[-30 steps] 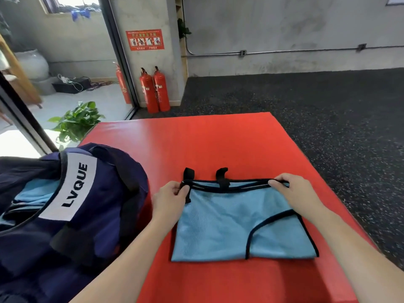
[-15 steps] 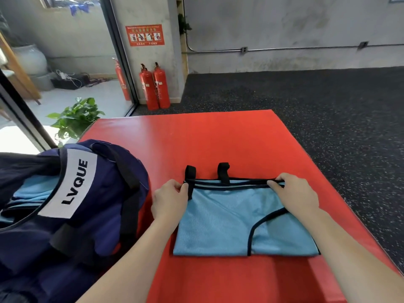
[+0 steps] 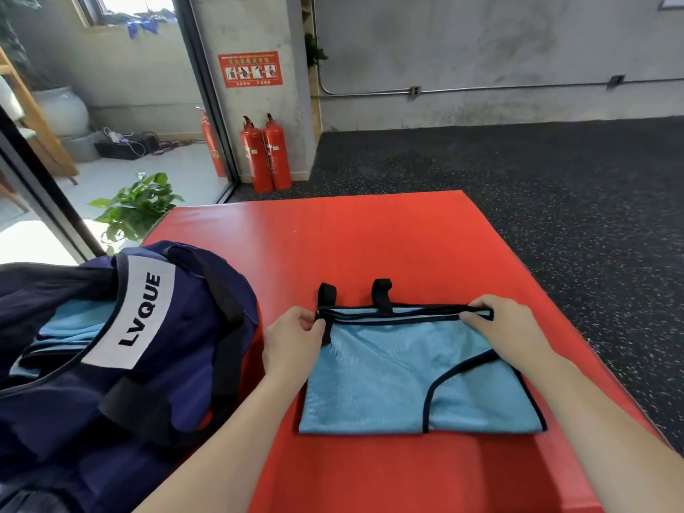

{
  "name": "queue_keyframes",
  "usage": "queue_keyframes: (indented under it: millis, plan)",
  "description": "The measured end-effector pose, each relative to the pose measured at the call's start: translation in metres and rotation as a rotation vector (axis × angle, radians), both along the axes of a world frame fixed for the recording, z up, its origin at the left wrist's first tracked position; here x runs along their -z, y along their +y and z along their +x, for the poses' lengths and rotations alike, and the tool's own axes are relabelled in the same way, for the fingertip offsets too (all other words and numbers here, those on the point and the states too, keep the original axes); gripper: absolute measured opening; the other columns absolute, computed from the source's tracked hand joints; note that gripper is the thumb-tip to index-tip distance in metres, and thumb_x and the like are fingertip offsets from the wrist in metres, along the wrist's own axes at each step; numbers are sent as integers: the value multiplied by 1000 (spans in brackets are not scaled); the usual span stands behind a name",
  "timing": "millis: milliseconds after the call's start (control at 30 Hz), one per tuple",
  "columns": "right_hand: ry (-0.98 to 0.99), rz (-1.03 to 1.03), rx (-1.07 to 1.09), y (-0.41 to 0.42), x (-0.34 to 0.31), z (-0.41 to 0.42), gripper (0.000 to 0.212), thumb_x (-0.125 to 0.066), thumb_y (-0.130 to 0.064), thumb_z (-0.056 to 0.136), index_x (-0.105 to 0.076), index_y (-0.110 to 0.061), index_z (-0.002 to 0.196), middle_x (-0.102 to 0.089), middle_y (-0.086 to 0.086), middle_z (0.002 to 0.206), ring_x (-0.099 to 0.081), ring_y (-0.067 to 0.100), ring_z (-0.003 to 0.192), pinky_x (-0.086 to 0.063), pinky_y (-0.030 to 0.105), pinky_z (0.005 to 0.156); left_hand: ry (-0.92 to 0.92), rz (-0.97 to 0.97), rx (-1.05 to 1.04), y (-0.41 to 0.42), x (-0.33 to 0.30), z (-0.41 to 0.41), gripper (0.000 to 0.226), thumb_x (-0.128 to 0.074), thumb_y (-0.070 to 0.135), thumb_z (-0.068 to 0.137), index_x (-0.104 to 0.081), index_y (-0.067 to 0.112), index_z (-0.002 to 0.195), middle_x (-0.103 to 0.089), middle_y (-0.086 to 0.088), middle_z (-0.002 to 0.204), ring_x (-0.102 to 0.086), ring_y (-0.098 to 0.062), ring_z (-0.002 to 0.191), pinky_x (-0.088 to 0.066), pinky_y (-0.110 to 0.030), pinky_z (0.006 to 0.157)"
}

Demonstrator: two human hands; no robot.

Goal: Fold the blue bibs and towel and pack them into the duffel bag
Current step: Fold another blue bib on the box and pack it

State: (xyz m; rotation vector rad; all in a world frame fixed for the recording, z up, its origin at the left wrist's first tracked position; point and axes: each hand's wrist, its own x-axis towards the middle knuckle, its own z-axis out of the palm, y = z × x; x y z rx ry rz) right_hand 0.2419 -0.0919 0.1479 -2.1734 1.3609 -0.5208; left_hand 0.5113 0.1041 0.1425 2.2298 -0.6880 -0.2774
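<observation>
A light blue bib (image 3: 392, 379) with black trim lies folded flat on the red mat (image 3: 370, 235), two black strap loops sticking out at its far edge. My left hand (image 3: 292, 338) pinches the bib's far left corner by the black strap. My right hand (image 3: 507, 327) grips the far right corner, fingers curled over the trimmed edge. The navy duffel bag (image 3: 111, 364) with a white LVQUE label stands open at the left. Light blue fabric (image 3: 70, 327) lies inside it.
The red mat ends at the right over dark speckled floor (image 3: 555, 179). Two red fire extinguishers (image 3: 264, 153) stand by the pillar at the back. A green potted plant (image 3: 133, 209) sits behind the bag, beside a glass door.
Both hands hold the same far corners of the bib as before. The right hand's fingers have curled further over the edge. The view has shifted slightly.
</observation>
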Motion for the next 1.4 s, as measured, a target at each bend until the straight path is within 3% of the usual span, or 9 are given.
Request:
queue_keyframes:
  millis: [167, 267, 433, 500, 567, 667, 833, 1200, 1400]
  plan:
    - [117, -178, -1, 5, -4, 11, 28, -66, -46, 92, -66, -28, 113, -62, -7, 113, -50, 24, 113, -47, 45, 95, -10, -157, -7, -3, -2, -6, 30, -68, 35, 90, -60, 23, 116, -57, 6, 102, -56, -17, 97, -47, -34, 82]
    - [51, -242, -17, 13, -10, 21, 25, -64, -43, 95, -65, -27, 114, -60, -8, 113, -46, 22, 115, -42, 42, 97, -10, -190, 37, -5, -7, -15, 36, -68, 37, 89, -55, 27, 122, -53, 7, 113, -52, -11, 99, -35, -24, 81]
    - [62, -326, -183, 28, -6, 36, 13, -64, -40, 96, -67, -32, 105, -60, -19, 108, -43, 12, 115, -29, 33, 93, -52, -143, 235, -1, 2, -20, 52, -80, 37, 79, -54, 36, 125, -50, 15, 115, -55, -1, 95, -41, -19, 83]
    - [23, -288, -248, 34, -5, 42, 10, -64, -37, 96, -69, -30, 102, -62, -18, 104, -47, 11, 109, -36, 34, 93, -65, -120, 295, 3, 6, -17, 56, -83, 31, 78, -56, 34, 128, -50, 15, 119, -53, -2, 103, -38, -12, 86]
    - [-18, -202, -335, 41, -4, 48, 8, -62, -35, 98, -69, -31, 99, -61, -19, 99, -49, 8, 102, -44, 33, 93, -96, -107, 327, 7, 9, -12, 54, -83, 26, 79, -59, 32, 127, -50, 16, 120, -50, -1, 107, -35, -7, 87]
    - [21, -170, -441, 53, 3, 55, 12, -59, -39, 99, -68, -32, 100, -60, -20, 100, -47, 3, 102, -44, 30, 94, -151, -115, 367, 12, 12, -3, 48, -82, 15, 80, -64, 25, 124, -54, 14, 115, -55, -5, 104, -44, -20, 97]
    - [67, -190, -545, 67, 15, 68, 20, -59, -47, 96, -68, -32, 106, -58, -18, 110, -48, 8, 109, -43, 31, 99, -185, -195, 282, 15, 7, 7, 34, -74, 4, 85, -71, 24, 112, -64, 11, 104, -62, -5, 79, -45, -6, 75]
    - [57, -174, -569, 64, 18, 67, 18, -60, -49, 94, -67, -36, 104, -59, -21, 109, -49, 8, 108, -44, 33, 99, -319, -301, 205, -17, 6, -4, 36, -72, 2, 87, -65, 17, 120, -50, 4, 106, -52, -6, 73, -43, -7, 74]
    - [50, -170, -587, 62, 17, 64, 20, -63, -44, 94, -68, -33, 111, -60, -20, 117, -48, 8, 116, -41, 31, 104, -344, -325, 169, -32, 17, -1, 14, -68, 2, 91, -66, 15, 93, -54, 7, 101, -57, -8, 82, -45, -10, 76]
